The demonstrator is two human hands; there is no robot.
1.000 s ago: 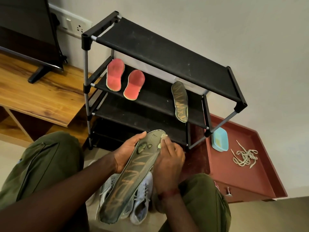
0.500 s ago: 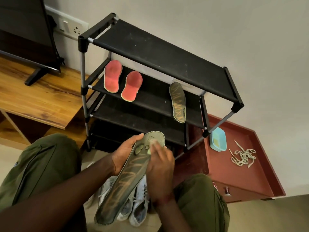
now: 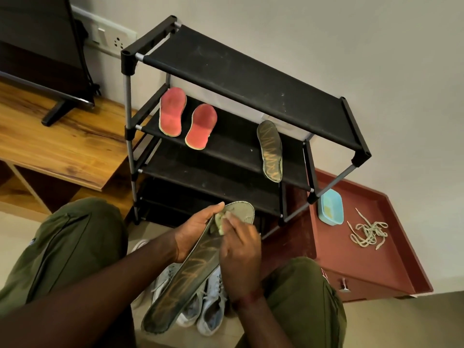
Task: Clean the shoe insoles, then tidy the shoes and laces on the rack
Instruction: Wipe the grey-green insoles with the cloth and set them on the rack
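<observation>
The dark insole [image 3: 190, 272] is held tilted over the white shoes [image 3: 211, 302], in front of the rack [image 3: 251, 79]. The left hand [image 3: 193, 232] grips its edge, and the right hand [image 3: 241, 254] pinches a small green pad [image 3: 219, 222] in its fingers [image 3: 233, 222] against the upper end. Insole wiping is under way; next, strokes should run down its length. Within 1 s the pad slid left, toward the thumb.

Home: shoe rack [image 3: 246, 96], television [image 3: 42, 46].
</observation>
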